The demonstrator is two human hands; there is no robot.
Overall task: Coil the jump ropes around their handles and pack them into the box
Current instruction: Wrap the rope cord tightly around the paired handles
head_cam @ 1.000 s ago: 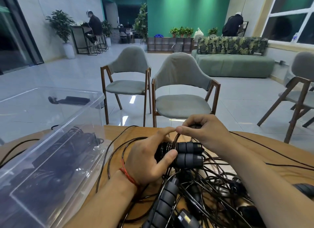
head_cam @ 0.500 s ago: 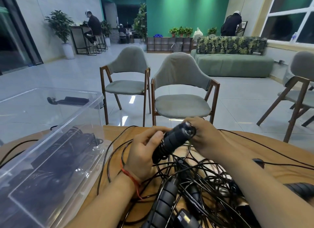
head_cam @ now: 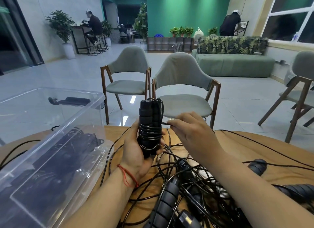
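My left hand [head_cam: 136,149] grips a pair of black jump-rope handles [head_cam: 149,124] held upright side by side above the table's far edge, with several turns of black cord wound around their middle. My right hand [head_cam: 192,132] pinches the free cord [head_cam: 165,123] just right of the handles. A tangle of more black ropes and ribbed handles [head_cam: 183,185] lies on the wooden table [head_cam: 254,149] below my hands. The clear plastic box [head_cam: 51,159] stands at the left, with several coiled black ropes inside.
Loose cords trail across the table to the right, toward a handle [head_cam: 257,166] near the right edge. Two grey chairs [head_cam: 183,85] stand just beyond the table. People sit and stand far back in the room.
The handles went from lying flat low over the tangle to standing upright and higher. My right hand came off the handle ends and now pinches the cord beside them.
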